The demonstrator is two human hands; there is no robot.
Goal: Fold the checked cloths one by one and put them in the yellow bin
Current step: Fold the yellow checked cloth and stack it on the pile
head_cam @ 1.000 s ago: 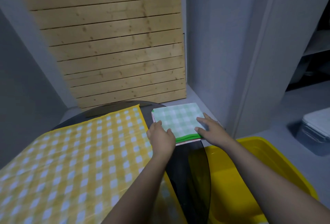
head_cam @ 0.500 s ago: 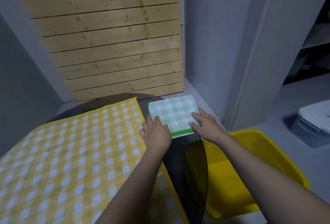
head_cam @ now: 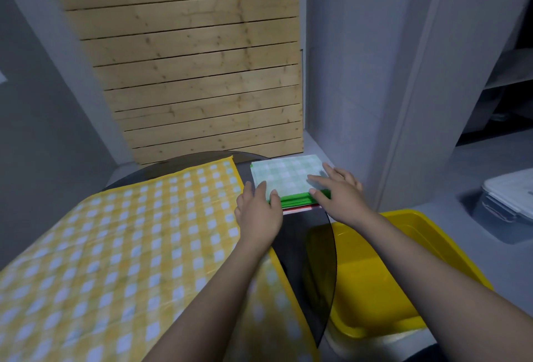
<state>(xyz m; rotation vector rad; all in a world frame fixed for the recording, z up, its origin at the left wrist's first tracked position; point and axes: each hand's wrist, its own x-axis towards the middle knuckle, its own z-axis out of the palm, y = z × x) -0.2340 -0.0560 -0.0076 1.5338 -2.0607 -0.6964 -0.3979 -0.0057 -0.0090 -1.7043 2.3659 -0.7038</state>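
A large yellow-and-white checked cloth (head_cam: 115, 246) lies spread flat over a round dark glass table (head_cam: 305, 246), filling the nine o'clock side. At twelve o'clock sits a folded green-and-white checked cloth (head_cam: 288, 175). The left hand (head_cam: 258, 213) rests fingers spread on its near corner; the right hand (head_cam: 339, 192) presses flat on its right edge. At three o'clock, below the table, stands the yellow plastic bin (head_cam: 375, 289).
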